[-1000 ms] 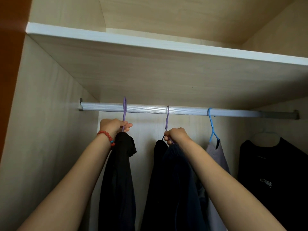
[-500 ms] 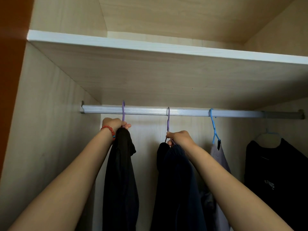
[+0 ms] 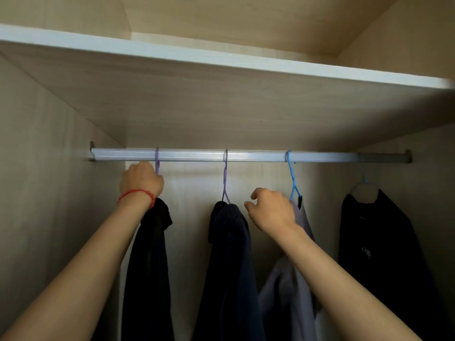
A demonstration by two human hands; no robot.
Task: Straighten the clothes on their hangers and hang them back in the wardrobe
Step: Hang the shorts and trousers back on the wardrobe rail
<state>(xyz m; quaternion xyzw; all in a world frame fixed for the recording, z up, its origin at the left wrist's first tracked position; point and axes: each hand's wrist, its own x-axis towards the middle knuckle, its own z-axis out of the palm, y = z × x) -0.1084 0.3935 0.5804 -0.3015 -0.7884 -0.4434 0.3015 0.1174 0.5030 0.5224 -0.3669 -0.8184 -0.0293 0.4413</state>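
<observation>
A silver rail (image 3: 256, 155) spans the wardrobe. My left hand (image 3: 140, 181), with a red bead bracelet, is shut on the neck of a purple hanger (image 3: 156, 159) that hooks the rail and carries a black garment (image 3: 150, 262). A second purple hanger (image 3: 225, 178) holds a dark navy garment (image 3: 231, 267). My right hand (image 3: 269, 209) hovers with loosely curled fingers just right of that hanger, holding nothing. Behind the right wrist, a blue hanger (image 3: 292, 178) carries a grey garment (image 3: 290, 291). A black top (image 3: 379, 254) hangs at the far right.
A wooden shelf (image 3: 221, 62) with a white front edge runs just above the rail. The wardrobe's left wall (image 3: 44, 193) stands close to the left hanger. There are gaps on the rail between the hangers.
My right hand has let go of the middle purple hanger and moved right, toward the blue one. My left hand has risen closer to the rail, still gripping its hanger.
</observation>
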